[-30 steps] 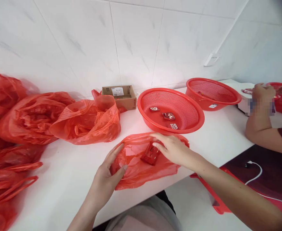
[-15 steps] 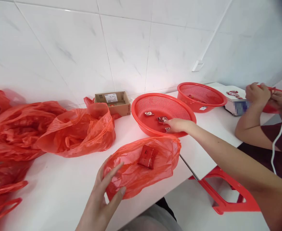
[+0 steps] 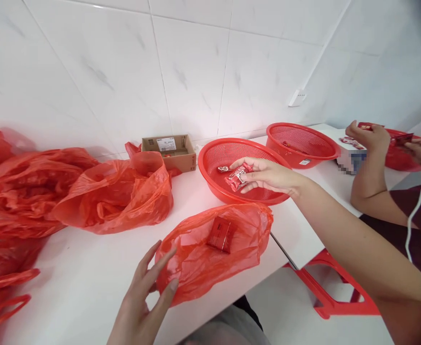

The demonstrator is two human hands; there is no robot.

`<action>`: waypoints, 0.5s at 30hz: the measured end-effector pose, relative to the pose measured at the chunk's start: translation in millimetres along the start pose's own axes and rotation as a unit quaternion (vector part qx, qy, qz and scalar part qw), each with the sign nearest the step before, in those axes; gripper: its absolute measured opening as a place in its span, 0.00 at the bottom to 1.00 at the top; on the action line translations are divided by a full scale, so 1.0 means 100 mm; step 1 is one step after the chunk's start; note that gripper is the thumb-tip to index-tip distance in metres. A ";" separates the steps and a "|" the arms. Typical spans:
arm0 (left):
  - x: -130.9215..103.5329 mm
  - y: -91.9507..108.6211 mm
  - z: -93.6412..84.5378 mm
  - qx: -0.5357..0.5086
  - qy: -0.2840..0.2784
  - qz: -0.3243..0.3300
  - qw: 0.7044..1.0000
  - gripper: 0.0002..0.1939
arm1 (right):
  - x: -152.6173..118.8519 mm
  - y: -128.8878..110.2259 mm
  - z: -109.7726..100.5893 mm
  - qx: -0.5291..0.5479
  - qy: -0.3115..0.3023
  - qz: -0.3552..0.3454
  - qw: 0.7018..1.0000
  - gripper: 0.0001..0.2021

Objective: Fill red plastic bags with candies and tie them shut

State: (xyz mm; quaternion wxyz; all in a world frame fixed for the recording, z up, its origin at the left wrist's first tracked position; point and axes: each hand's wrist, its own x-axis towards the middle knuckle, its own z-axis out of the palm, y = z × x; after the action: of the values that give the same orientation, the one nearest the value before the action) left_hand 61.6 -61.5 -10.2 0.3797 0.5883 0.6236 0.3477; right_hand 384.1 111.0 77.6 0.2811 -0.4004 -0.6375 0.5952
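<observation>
Over the near red basket (image 3: 210, 184), my right hand (image 3: 264, 175) grips red-and-white wrapped snack packets (image 3: 237, 178); their exact number is hard to make out. One more small wrapped packet (image 3: 223, 169) lies inside that basket. In front of it, an open red plastic bag (image 3: 192, 268) rests on the table with a dark red square packet (image 3: 219, 235) in it. My left hand (image 3: 147, 287) is at the bag's left end, fingers spread and thumb apart, close to or lightly touching the plastic.
Filled red bags (image 3: 124, 201) crowd the left side. A cardboard box (image 3: 185, 163) stands by the wall, and a second red basket (image 3: 304, 148) sits further right. A co-worker's hands (image 3: 372, 139) hold red packets at the far right. A red stool (image 3: 340, 287) stands below the table edge.
My right hand has lifted from the basket's bottom with packets in its fingers. My left hand has shifted slightly left and down. The co-worker's hands have moved apart.
</observation>
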 end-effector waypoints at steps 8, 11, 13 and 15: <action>0.12 -0.08 0.06 0.012 -0.032 0.043 0.998 0.27 | -0.05 -0.04 0.79 -0.146 -0.070 -0.003 0.987 0.19; 0.13 -0.07 0.07 0.004 -0.029 0.047 0.998 0.27 | 0.12 -0.03 0.65 -0.224 0.101 -0.058 0.968 0.15; 0.13 -0.07 0.08 -0.002 -0.030 0.052 0.998 0.28 | 0.29 -0.01 0.37 -0.278 0.179 -0.049 0.942 0.13; 0.12 -0.07 0.08 -0.007 -0.035 0.058 0.998 0.28 | 0.47 0.09 0.01 -0.406 0.220 0.006 0.887 0.15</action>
State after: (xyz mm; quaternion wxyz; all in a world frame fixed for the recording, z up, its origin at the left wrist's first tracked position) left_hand 65.1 -50.1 -20.9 0.3844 0.6326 0.5720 0.3534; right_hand 360.1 149.4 63.4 0.2238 -0.6041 -0.7428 0.1823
